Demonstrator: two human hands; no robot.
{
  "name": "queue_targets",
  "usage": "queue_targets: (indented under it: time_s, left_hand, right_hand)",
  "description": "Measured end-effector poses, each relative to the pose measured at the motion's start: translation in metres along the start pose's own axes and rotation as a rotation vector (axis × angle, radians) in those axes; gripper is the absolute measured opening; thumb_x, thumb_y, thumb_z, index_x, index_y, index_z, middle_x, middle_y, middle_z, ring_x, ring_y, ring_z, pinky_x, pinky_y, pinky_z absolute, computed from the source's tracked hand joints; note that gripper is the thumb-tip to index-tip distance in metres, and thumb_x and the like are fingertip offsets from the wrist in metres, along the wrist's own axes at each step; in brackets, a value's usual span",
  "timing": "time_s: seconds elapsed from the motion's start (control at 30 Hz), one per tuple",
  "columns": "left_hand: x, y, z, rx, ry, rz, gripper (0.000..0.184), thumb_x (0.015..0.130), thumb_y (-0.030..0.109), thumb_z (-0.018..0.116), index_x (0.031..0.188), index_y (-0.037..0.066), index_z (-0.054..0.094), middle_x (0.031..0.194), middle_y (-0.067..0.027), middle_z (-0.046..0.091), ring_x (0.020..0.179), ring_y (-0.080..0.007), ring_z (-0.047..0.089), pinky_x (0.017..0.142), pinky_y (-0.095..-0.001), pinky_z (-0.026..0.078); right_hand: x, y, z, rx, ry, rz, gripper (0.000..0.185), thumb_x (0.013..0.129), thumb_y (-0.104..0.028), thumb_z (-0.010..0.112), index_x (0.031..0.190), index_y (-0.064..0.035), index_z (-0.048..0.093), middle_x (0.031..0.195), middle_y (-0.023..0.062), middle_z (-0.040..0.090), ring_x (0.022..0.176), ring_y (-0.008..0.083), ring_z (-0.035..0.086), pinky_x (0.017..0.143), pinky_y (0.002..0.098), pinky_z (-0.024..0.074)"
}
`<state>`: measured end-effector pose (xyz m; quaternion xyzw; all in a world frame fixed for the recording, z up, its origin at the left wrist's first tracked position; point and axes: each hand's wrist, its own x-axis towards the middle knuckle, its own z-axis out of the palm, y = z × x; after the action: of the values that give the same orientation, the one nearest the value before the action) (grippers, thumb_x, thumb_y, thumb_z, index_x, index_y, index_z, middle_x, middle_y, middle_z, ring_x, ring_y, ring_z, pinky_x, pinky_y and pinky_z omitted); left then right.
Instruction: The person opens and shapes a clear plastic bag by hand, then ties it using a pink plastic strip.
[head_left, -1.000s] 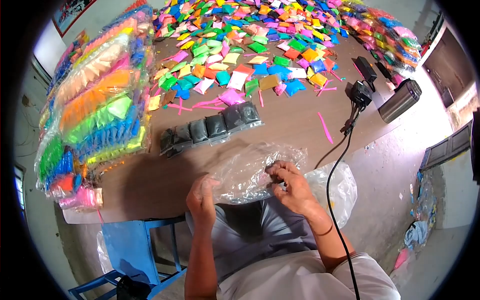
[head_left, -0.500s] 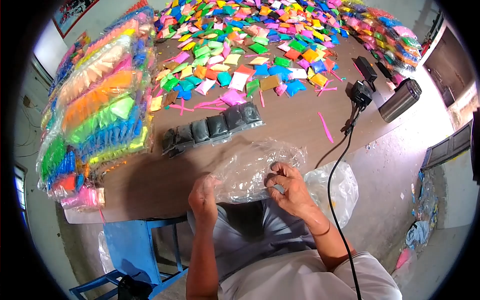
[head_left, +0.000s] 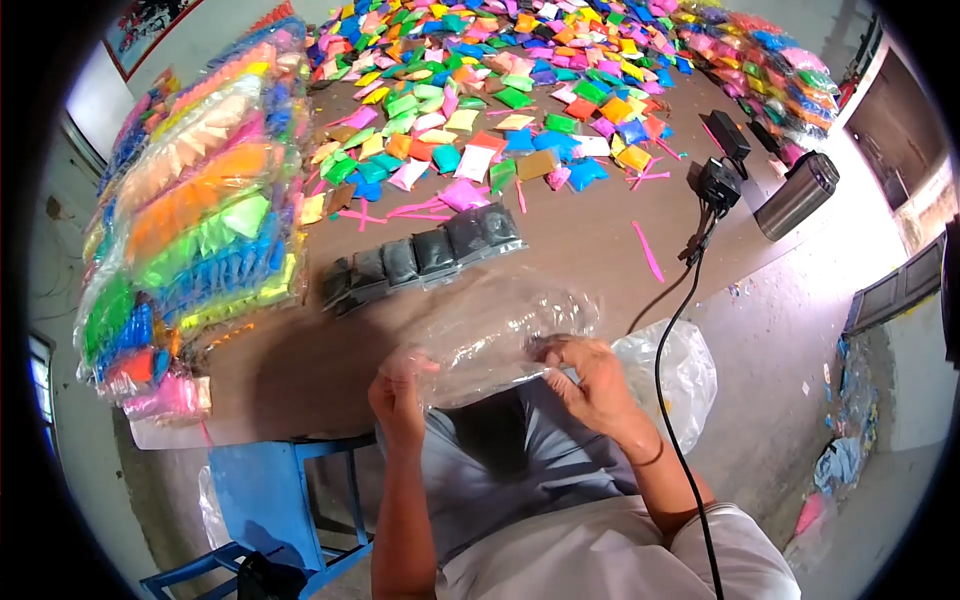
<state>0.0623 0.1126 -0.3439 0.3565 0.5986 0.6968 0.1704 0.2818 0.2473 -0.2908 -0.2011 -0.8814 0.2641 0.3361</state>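
L hand [head_left: 400, 390] and R hand [head_left: 592, 385] were both stretched fwd, a bit apart. The fingers of each pinched a clear plastic bag [head_left: 480, 335], spread btwn them over the near edge of the desk [head_left: 585, 235]. Black packets [head_left: 400, 262] lay just beyond; a blue chair [head_left: 255, 490] stood at left.

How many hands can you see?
2: the left hand at the left end of the clear plastic bag, the right hand near its right end. No others show.
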Motion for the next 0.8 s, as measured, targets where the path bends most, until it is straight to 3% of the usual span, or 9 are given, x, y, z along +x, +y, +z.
queue_targets:
  time_s: [0.07,0.1,0.13,0.2,0.23,0.3,0.53,0.63,0.8]
  left_hand:
    - [-0.002,0.002,-0.003,-0.122,0.028,-0.095,0.029,0.097,0.021,0.047,0.093,-0.002,0.064,0.098,-0.0123,0.066,0.091,-0.0218,0.062,0.088,-0.0338,0.044]
    - [-0.003,0.003,-0.005,-0.245,0.053,-0.193,0.032,0.099,0.025,0.046,0.096,-0.001,0.063,0.099,-0.0130,0.066,0.091,-0.0224,0.063,0.089,-0.0344,0.045]
    - [-0.003,0.001,-0.007,-0.245,0.054,-0.190,0.032,0.099,0.025,0.046,0.096,-0.001,0.063,0.099,-0.0130,0.066,0.091,-0.0224,0.063,0.089,-0.0344,0.045]
    - [0.001,-0.008,-0.011,-0.432,0.104,-0.238,0.045,0.100,0.039,0.041,0.099,-0.001,0.062,0.099,-0.0147,0.065,0.087,-0.0242,0.063,0.088,-0.0368,0.046]
    - [0.003,-0.009,-0.013,-0.434,0.103,-0.234,0.045,0.100,0.039,0.041,0.099,-0.001,0.062,0.099,-0.0147,0.065,0.087,-0.0242,0.063,0.088,-0.0368,0.046]
    - [0.007,-0.009,-0.017,-0.583,0.004,-0.170,0.057,0.099,0.050,0.034,0.100,-0.001,0.060,0.099,-0.0156,0.064,0.085,-0.0260,0.063,0.087,-0.0387,0.047]
    - [0.006,-0.004,-0.016,-0.583,-0.018,-0.222,0.059,0.100,0.050,0.031,0.092,0.000,0.062,0.098,-0.0146,0.064,0.084,-0.0262,0.064,0.087,-0.0376,0.047]
    - [-0.001,0.000,-0.011,-0.411,-0.041,-0.203,0.058,0.100,0.049,0.032,0.093,-0.001,0.062,0.099,-0.0154,0.064,0.082,-0.0253,0.064,0.087,-0.0355,0.046]
    - [-0.026,0.009,-0.010,0.057,-0.159,-0.182,0.044,0.102,0.030,0.033,0.092,-0.002,0.062,0.090,-0.0138,0.065,0.081,-0.0225,0.062,0.089,-0.0352,0.043]
  right_hand:
    - [-0.003,-0.001,-0.001,0.328,-0.155,0.487,0.011,0.083,-0.007,0.065,0.086,-0.0019,0.056,0.081,0.0123,0.059,0.072,0.0202,0.059,0.067,0.0319,0.0459]
    - [0.001,-0.002,0.001,0.378,-0.102,0.434,0.013,0.091,-0.013,0.061,0.088,-0.0021,0.055,0.072,0.0084,0.058,0.062,0.0133,0.053,0.057,0.0265,0.0436]
    - [0.004,-0.006,0.002,0.378,-0.102,0.431,0.013,0.091,-0.013,0.061,0.088,-0.0021,0.055,0.072,0.0084,0.058,0.062,0.0133,0.053,0.057,0.0265,0.0436]
    - [0.011,-0.013,0.000,0.905,-0.082,0.562,0.017,0.095,-0.019,0.056,0.094,-0.0017,0.055,0.075,0.0055,0.064,0.060,0.0101,0.055,0.052,0.0251,0.0418]
    - [0.013,-0.018,-0.005,0.904,-0.081,0.558,0.017,0.095,-0.019,0.056,0.094,-0.0017,0.055,0.075,0.0055,0.064,0.060,0.0101,0.055,0.052,0.0251,0.0418]
    - [0.017,-0.026,-0.011,1.017,-0.214,0.805,0.024,0.099,-0.025,0.051,0.101,-0.0015,0.054,0.086,0.0083,0.068,0.062,0.0108,0.060,0.051,0.0215,0.0409]
    - [0.001,-0.018,0.012,1.185,-0.180,0.823,0.023,0.098,-0.023,0.050,0.105,-0.0018,0.055,0.095,0.0139,0.069,0.069,0.0136,0.065,0.052,0.0200,0.0438]
    - [-0.003,-0.016,0.020,1.346,-0.153,0.841,0.021,0.098,-0.021,0.051,0.106,-0.0020,0.055,0.102,0.0160,0.068,0.073,0.0153,0.067,0.053,0.0208,0.0460]
    - [-0.014,-0.023,0.030,1.514,-0.075,0.911,0.016,0.098,-0.016,0.049,0.106,-0.0022,0.054,0.108,0.0180,0.066,0.078,0.0169,0.067,0.054,0.0209,0.0468]
